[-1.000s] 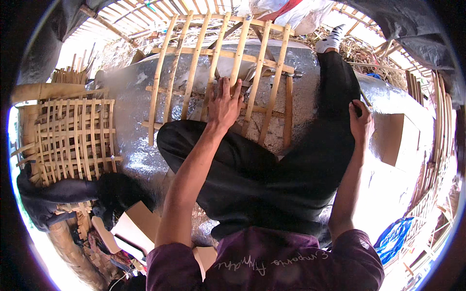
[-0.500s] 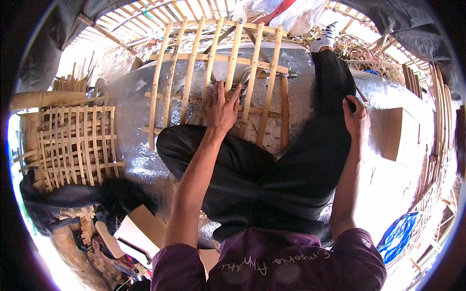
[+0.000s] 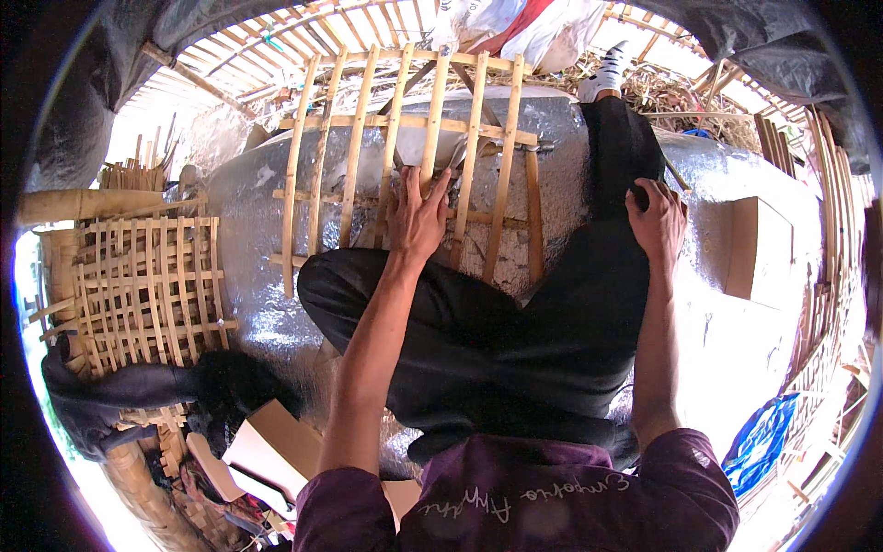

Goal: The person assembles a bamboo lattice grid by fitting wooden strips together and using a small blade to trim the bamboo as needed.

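Your left hand lies open, fingers spread, on the bamboo lattice resting on the silver mat ahead of your crossed legs; your right hand curls on your knee, its contents hidden.

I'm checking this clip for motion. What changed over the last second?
Little. The left hand stays pressed flat on the bamboo lattice frame, which sits slightly higher in view as the head tilts. The right hand still rests on the black-trousered leg. Nothing grasped or released.
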Demonstrator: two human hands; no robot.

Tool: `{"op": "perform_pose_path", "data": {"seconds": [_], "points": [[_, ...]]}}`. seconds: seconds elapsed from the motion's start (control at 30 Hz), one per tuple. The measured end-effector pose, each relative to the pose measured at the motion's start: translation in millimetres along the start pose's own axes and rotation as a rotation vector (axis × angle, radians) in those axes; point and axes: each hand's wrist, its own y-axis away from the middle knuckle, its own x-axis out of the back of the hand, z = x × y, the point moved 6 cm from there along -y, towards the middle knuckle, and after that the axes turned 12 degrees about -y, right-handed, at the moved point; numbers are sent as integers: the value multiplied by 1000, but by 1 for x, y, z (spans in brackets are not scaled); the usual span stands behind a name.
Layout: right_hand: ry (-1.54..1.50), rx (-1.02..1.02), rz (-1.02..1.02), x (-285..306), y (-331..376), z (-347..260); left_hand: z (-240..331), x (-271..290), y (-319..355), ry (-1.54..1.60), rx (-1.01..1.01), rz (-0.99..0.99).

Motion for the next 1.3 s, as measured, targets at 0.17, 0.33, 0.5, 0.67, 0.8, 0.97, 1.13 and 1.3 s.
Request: {"op": "perform_pose_path", "data": {"seconds": [0.17,0.33,0.5,0.67,0.8,0.97,1.13,1.3], "points": [[-7,-80,-32,3,1,2,5,8,-1,-62,-2,6],[-21,-85,-52,0,0,3,3,9,1,-61,20,-5],[-1,-95,-53,1,0,2,2,6,1,-6,39,2],[10,-101,-62,1,-1,0,-2,-2,2,9,28,62],[0,-91,-54,0,-1,1,1,10,1,32,27,87],[9,-72,-33,1,0,1,19,42,16,33,59,17],[9,-71,-45,1,-1,0,35,37,50,249,93,-155],[4,-38,-9,-2,1,3,53,39,55,361,3,-330]]}}
